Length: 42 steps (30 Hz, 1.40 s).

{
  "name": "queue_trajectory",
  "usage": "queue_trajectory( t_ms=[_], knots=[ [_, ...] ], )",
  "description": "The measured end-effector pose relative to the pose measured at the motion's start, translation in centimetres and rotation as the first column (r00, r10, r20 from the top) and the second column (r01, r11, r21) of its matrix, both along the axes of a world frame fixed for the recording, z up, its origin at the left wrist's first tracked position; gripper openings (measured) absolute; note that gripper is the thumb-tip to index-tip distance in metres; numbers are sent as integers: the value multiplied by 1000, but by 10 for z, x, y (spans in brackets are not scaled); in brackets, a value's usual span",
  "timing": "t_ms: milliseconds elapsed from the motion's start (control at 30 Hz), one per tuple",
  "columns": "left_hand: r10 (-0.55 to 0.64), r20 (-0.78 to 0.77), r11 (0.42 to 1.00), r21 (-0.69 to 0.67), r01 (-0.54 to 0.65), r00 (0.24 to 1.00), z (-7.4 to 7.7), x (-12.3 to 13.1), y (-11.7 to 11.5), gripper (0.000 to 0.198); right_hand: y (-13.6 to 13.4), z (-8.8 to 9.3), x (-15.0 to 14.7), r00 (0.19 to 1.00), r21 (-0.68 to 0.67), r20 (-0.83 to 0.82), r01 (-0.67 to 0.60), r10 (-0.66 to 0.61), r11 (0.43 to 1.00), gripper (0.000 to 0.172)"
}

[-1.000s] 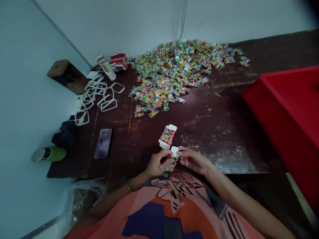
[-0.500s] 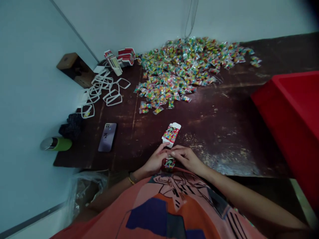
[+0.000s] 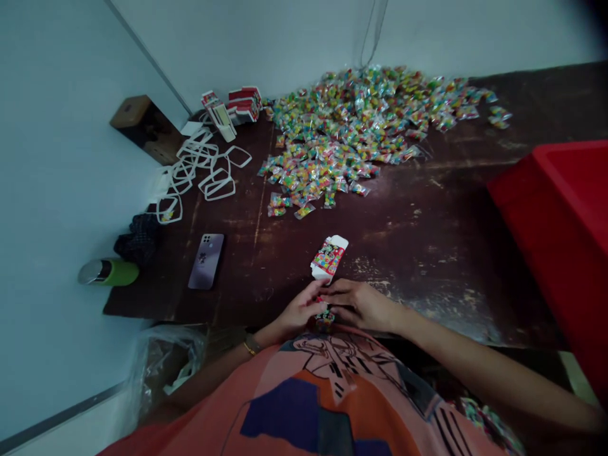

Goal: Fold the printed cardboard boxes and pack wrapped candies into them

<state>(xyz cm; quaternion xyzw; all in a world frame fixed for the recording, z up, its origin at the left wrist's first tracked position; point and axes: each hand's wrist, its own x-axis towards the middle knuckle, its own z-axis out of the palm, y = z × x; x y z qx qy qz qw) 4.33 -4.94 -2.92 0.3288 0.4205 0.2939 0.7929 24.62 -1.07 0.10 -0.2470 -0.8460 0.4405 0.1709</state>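
Note:
Both my hands meet at the near edge of the dark wooden table (image 3: 427, 240). My left hand (image 3: 298, 310) and my right hand (image 3: 363, 305) are closed together on a small colourful printed box (image 3: 325, 318), which is mostly hidden under the fingers. A second small printed box (image 3: 329, 258) with white flaps lies on the table just beyond my fingertips. Farther back spreads a big heap of small colourful candy packets (image 3: 351, 133).
A red bin (image 3: 560, 228) stands at the right. A purple phone (image 3: 206, 260), a green bottle (image 3: 109, 272) and a dark cloth (image 3: 137, 235) lie at the left. White card frames (image 3: 199, 171) and stacked flat boxes (image 3: 237, 106) sit at the back left. A plastic bag (image 3: 161, 367) hangs below the table.
The white flap of the held box, open a second ago, is now pressed under my fingers. My hands have closed tighter over the box. The view has shifted slightly.

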Motion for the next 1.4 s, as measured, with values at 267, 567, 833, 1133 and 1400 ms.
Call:
queue_trajectory(
  t_ms=[267, 567, 833, 1133, 1400],
  knots=[
    [-189, -616, 852, 284, 439, 765, 47, -44, 36, 46, 184, -17, 33, 711, 520, 199, 507, -675, 688, 35],
    [-123, -284, 992, -35, 118, 951, 43, -67, 40, 39, 44, -60, 52, 689, 516, 208, 525, -694, 676, 51],
    [35, -101, 995, -90, -44, 994, 12, -6, 36, 49, -108, -52, 71, 879, 238, 268, 336, -394, 911, 55],
    [-172, -183, 984, 9, 177, 968, 15, 28, 25, 44, -62, -18, 35, 651, -103, -44, 752, -758, 652, 14],
    [-197, -295, 969, 88, 232, 935, 21, 24, 24, 55, 13, 14, 17, 869, 218, 3, 482, -494, 849, 17]
  ],
)
